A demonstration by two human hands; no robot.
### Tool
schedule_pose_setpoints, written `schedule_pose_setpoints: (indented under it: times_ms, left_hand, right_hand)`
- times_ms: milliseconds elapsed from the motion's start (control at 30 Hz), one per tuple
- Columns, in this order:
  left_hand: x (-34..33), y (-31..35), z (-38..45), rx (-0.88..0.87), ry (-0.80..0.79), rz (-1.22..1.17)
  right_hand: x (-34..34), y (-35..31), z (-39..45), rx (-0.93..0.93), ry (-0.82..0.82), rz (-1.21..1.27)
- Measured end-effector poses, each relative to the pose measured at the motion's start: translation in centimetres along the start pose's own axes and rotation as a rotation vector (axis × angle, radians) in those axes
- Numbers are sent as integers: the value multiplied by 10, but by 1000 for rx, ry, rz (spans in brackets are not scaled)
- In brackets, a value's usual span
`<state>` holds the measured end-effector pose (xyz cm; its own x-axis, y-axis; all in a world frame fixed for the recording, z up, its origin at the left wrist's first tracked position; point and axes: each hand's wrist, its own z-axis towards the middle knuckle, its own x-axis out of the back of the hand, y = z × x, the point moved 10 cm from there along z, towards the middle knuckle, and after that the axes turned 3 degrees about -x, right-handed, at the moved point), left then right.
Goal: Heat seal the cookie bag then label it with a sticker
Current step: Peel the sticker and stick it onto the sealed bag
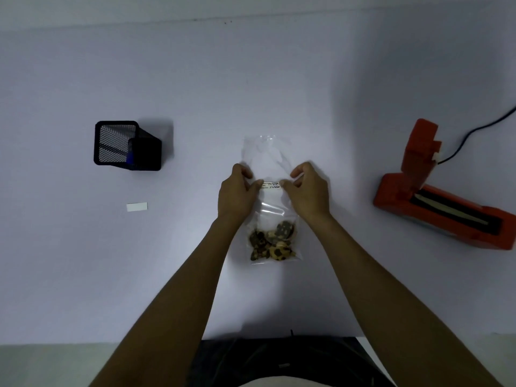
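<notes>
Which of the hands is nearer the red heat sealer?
Right. The right hand presses the sticker onto the cookie bag, on the heat sealer's side; the left hand is across the bag, farther away.

Left grip (237, 191) pinched; right grip (307, 188) pinched.

The scene was dim, with a cool bluish cast over the plain white counter (363, 65). The black wire-mesh pen holder (127, 145) threw a soft shadow to its right, so light came from the left. Faint glare glinted on the clear plastic cookie bag (272, 208). Wide-angle distortion bowed the counter's far edge and stretched the forearms toward the lower corners. Detail was soft overall; the small white sticker's (272, 185) writing was unreadable.
</notes>
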<state>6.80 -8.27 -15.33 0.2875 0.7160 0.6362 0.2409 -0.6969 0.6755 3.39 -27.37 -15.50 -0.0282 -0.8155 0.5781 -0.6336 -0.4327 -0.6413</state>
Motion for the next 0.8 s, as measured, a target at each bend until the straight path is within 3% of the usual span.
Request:
schedule_pose_setpoints:
  times_ms: [433,800]
  left_hand:
    - [2,-2,8,25,-120,-12]
    - [2,-2,8,21,-85,-9]
  right_hand:
    - [-3,-2,2,23,-71,-56]
    - [-2,-6,3,31,-64,-109]
